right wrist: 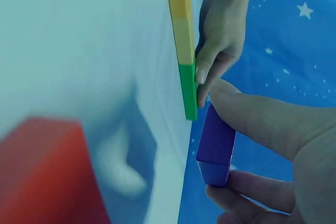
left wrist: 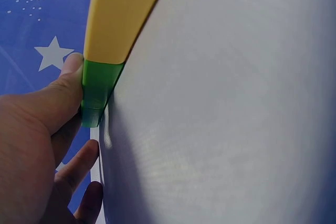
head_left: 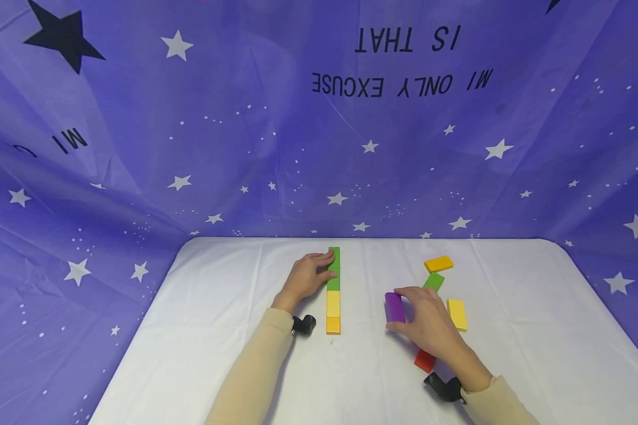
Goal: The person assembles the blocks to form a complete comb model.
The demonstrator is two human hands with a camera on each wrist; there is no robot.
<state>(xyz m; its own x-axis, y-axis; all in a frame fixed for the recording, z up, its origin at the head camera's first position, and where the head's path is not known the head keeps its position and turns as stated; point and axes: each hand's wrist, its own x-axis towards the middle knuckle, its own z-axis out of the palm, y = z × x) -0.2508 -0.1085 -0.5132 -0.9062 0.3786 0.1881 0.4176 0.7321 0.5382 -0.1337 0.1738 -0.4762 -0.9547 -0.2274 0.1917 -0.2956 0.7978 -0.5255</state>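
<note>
purple block (head_left: pixel 394 307), lifted; straight block row (head_left: pixel 333 290)

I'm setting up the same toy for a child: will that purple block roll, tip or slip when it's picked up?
The purple block has flat faces and square edges, so it probably won't roll. It looks rigid, likely wood or plastic, so it should keep its shape in the right hand that pinches it. Its smooth painted look suggests it could slide easily on the white tablecloth.

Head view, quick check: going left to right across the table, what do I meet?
Left hand → row of green and yellow blocks → purple block → right hand → yellow block.
</note>
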